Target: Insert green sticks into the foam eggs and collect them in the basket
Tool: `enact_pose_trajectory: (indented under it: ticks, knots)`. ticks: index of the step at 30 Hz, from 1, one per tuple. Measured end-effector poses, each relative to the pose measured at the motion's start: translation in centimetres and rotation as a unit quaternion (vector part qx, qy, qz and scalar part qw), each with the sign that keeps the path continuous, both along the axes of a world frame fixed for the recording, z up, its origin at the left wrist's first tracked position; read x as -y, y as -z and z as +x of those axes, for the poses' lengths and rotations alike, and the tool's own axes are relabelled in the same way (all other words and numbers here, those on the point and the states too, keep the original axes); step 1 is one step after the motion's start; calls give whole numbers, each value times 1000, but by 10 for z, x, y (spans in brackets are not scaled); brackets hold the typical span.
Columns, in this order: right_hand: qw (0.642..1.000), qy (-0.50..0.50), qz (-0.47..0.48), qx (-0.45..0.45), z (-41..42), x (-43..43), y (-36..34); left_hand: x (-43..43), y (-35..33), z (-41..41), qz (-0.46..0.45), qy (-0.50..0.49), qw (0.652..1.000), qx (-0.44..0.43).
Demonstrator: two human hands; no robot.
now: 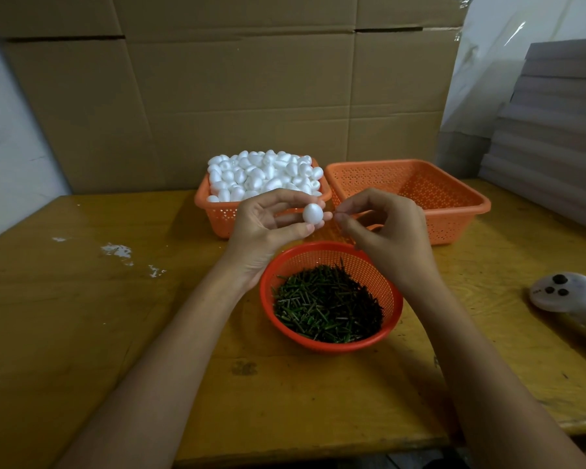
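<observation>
My left hand [268, 228] pinches a white foam egg [312, 213] between thumb and fingertips, above the round red basket [391, 292] of green sticks [329, 304]. My right hand [383, 231] has its thumb and forefinger pinched together right beside the egg; any stick between them is too small to make out. Behind stand an orange basket [217, 214] heaped with foam eggs [264, 174] and, to its right, an orange basket [454, 204] with nothing visible inside.
A white handheld controller [569, 296] lies at the right on the wooden table [115, 316]. Cardboard sheets [234, 89] stand behind the baskets. Stacked boards [552, 137] rise at the far right. White flecks mark the table at left.
</observation>
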State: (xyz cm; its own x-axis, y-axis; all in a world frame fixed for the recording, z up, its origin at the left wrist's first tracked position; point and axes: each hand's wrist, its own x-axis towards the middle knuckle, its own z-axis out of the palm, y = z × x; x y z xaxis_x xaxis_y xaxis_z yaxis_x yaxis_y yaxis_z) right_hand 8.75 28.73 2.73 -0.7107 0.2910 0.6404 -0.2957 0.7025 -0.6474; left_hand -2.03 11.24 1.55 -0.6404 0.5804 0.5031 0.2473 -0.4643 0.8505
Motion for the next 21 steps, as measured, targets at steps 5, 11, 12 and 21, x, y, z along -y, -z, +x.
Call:
enact_pose_trajectory:
  ticks: [5, 11, 12, 21]
  knots:
    - [1000, -1, 0, 0, 0, 0, 0, 0, 1, 0, -1, 3, 1000, -3]
    - [1000, 0, -3, -1, -1, -1, 0, -1, 0, 1, 15, 13, 1000, 14]
    - [1000, 0, -5, -1, -1, -1, 1, -1, -1, 2, 23, 18, 999, 25]
    - [1000, -3, -7, 2, -1, -2, 0, 0, -1, 0, 40, 54, 997, 50]
